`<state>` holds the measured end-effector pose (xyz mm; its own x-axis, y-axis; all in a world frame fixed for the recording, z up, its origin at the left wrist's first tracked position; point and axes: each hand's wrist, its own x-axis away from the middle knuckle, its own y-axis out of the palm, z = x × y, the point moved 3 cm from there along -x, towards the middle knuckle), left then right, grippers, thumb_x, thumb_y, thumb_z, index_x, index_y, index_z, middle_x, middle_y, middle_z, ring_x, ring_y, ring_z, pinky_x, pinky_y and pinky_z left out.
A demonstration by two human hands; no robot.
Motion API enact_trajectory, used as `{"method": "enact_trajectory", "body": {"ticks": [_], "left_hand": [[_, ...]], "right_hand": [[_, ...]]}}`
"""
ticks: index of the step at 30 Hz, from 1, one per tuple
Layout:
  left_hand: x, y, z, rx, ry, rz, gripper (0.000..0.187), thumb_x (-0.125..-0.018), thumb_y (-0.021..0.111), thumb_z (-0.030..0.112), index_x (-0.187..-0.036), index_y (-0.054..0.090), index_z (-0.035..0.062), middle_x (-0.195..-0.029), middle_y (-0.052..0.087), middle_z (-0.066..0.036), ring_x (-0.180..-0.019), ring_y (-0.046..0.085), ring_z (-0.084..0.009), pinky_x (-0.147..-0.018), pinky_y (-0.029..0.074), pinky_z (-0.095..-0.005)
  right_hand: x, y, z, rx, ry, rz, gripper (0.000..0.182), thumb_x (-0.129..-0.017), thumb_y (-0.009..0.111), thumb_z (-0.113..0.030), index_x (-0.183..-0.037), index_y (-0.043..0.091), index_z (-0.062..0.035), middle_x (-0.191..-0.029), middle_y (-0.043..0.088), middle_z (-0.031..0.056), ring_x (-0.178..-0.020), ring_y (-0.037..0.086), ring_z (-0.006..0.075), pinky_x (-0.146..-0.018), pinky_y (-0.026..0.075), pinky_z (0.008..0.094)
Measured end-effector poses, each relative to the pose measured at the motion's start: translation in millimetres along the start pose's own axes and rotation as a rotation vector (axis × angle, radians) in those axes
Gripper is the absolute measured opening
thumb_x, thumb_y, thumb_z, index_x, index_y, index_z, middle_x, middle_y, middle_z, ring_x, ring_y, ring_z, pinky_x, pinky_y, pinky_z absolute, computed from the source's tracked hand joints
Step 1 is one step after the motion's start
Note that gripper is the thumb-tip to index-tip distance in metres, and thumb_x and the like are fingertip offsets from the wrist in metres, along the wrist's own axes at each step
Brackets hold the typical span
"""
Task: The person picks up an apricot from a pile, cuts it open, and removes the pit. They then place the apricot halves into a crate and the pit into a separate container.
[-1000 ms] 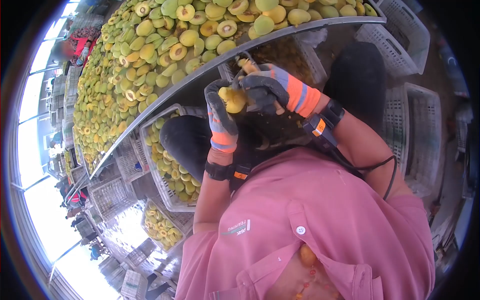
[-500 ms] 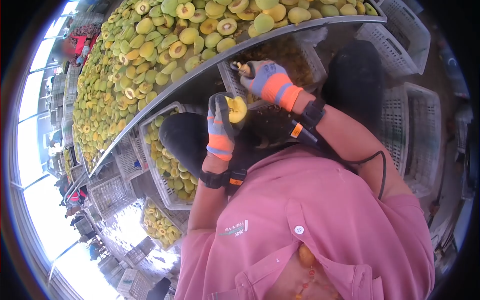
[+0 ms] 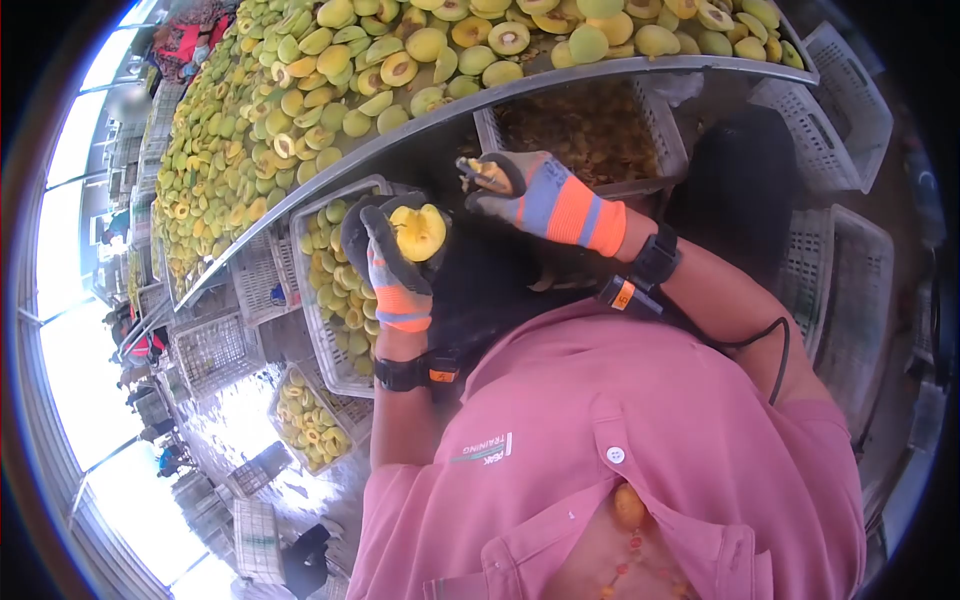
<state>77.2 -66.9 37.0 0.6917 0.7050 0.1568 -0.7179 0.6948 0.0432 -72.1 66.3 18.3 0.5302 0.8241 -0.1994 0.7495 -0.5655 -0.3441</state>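
Grey and orange, the gloved left hand (image 3: 390,262) is curled round a split yellow fruit (image 3: 418,232), whose cut face is turned up towards the camera. The right hand, gloved the same way (image 3: 535,195), grips a small tool (image 3: 490,178), tan with a dark tip; the exact form of that tip is too fine to make out. The two hands are apart, the tool to the right of the fruit and a little farther from the body, and both are on the person's side of the table (image 3: 640,66). Halved green and yellow fruits (image 3: 330,62) are heaped across this table, some with brown stones showing. Just beyond the right hand, below the table's metal edge, lies a crate (image 3: 667,130) holding brown scraps (image 3: 575,130). Beside the left hand, a white crate (image 3: 311,305) holds more yellow-green pieces, and a smaller-looking one (image 3: 355,415) with pale fruit is farther back. White slatted crates (image 3: 850,300) stand on the right. The person wears a pink shirt (image 3: 650,400) and dark wrist straps (image 3: 657,255).
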Motion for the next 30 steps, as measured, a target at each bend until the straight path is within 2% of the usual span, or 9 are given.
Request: {"method": "enact_trajectory", "body": {"ticks": [4, 9, 12, 15, 20, 21, 23, 27, 30], "left_hand": [[-1.8, 31.3, -11.1, -0.384, 0.312, -0.076, 0.04, -0.1, 0.042, 0.041, -0.113, 0.059, 0.0074, -0.098, 0.062, -0.003, -0.089, 0.06, -0.0128, -0.073, 0.052, -0.0268], [1.4, -72.8, 23.1, -0.13, 0.12, 0.35, 0.037, -0.091, 0.058, 0.025, -0.121, 0.056, 0.0025, -0.107, 0.064, -0.012, -0.096, 0.062, -0.0258, -0.08, 0.051, -0.0318], [7.0, -166.3, 32.3, -1.216, 0.14, 0.535, 0.03, -0.094, 0.055, 0.021, -0.117, 0.059, 0.0024, -0.111, 0.062, -0.015, -0.103, 0.059, -0.0263, -0.088, 0.047, -0.0364], [3.0, -135.1, 52.5, -1.491, 0.428, 0.687, 0.027, -0.089, 0.056, 0.014, -0.112, 0.063, 0.0031, -0.108, 0.06, -0.016, -0.104, 0.056, -0.0317, -0.091, 0.045, -0.0395], [-67.6, 3.0, 51.9, -0.99, 0.748, 0.105, 0.013, -0.086, 0.055, 0.01, -0.089, 0.06, -0.0014, -0.099, 0.056, -0.013, -0.092, 0.053, -0.0282, -0.082, 0.043, -0.0354], [-87.2, 26.0, 49.1, -1.037, 0.65, 0.122, 0.017, -0.079, 0.065, 0.015, -0.086, 0.059, 0.0002, -0.099, 0.057, -0.017, -0.097, 0.051, -0.0374, -0.086, 0.041, -0.0442], [-131.1, 59.4, 41.7, -1.083, 0.717, 0.071, 0.035, -0.078, 0.071, 0.025, -0.103, 0.06, 0.0026, -0.103, 0.059, -0.017, -0.101, 0.053, -0.0382, -0.088, 0.043, -0.0452], [-209.6, 91.6, 11.3, -1.302, 0.28, 0.036, 0.045, -0.079, 0.07, 0.029, -0.115, 0.06, 0.0051, -0.118, 0.059, -0.017, -0.111, 0.054, -0.0357, -0.094, 0.044, -0.0421], [-225.7, 100.5, 2.1, -1.324, 0.23, -0.055, 0.046, -0.079, 0.068, 0.028, -0.119, 0.06, 0.007, -0.123, 0.058, -0.016, -0.114, 0.054, -0.0344, -0.095, 0.044, -0.0408]], "right_hand": [[-1.6, 16.6, -6.0, 0.442, 0.094, -0.17, 0.045, -0.084, 0.058, -0.043, -0.107, 0.052, -0.0055, -0.086, 0.066, 0.0209, -0.08, 0.063, 0.0396, -0.072, 0.049, 0.0443], [-6.3, -46.7, 36.2, 0.297, 0.411, 0.062, 0.036, -0.083, 0.056, -0.037, -0.101, 0.06, -0.0063, -0.092, 0.067, 0.0197, -0.089, 0.063, 0.0388, -0.077, 0.05, 0.0445], [-1.9, -52.8, 61.0, 0.392, 0.469, -0.04, 0.036, -0.082, 0.057, -0.038, -0.1, 0.062, -0.0067, -0.094, 0.066, 0.0206, -0.091, 0.063, 0.0391, -0.078, 0.05, 0.0441], [2.7, -44.7, 56.9, 0.342, 0.465, -0.053, 0.037, -0.081, 0.058, -0.037, -0.101, 0.063, -0.0067, -0.095, 0.066, 0.0218, -0.092, 0.062, 0.0397, -0.079, 0.05, 0.0438], [2.9, -51.9, 42.2, 0.228, 0.517, -0.116, 0.037, -0.081, 0.058, -0.038, -0.101, 0.063, -0.0067, -0.096, 0.066, 0.0214, -0.092, 0.062, 0.0392, -0.079, 0.05, 0.0439], [3.0, -57.1, 39.4, 0.215, 0.538, -0.118, 0.037, -0.081, 0.058, -0.037, -0.101, 0.062, -0.0067, -0.096, 0.066, 0.0214, -0.092, 0.062, 0.0391, -0.079, 0.05, 0.044], [4.1, -61.7, 46.1, 0.226, 0.507, -0.076, 0.036, -0.081, 0.058, -0.037, -0.1, 0.062, -0.007, -0.095, 0.066, 0.0211, -0.091, 0.062, 0.0389, -0.079, 0.049, 0.0441], [0.0, -69.7, 41.6, 0.256, 0.515, -0.11, 0.035, -0.08, 0.058, -0.035, -0.1, 0.061, -0.0068, -0.095, 0.066, 0.0211, -0.09, 0.062, 0.0384, -0.079, 0.049, 0.0442], [-2.2, -74.9, 36.7, 0.21, 0.547, -0.095, 0.035, -0.078, 0.06, -0.032, -0.102, 0.06, -0.0059, -0.095, 0.065, 0.022, -0.092, 0.061, 0.0391, -0.081, 0.049, 0.0431]]}}
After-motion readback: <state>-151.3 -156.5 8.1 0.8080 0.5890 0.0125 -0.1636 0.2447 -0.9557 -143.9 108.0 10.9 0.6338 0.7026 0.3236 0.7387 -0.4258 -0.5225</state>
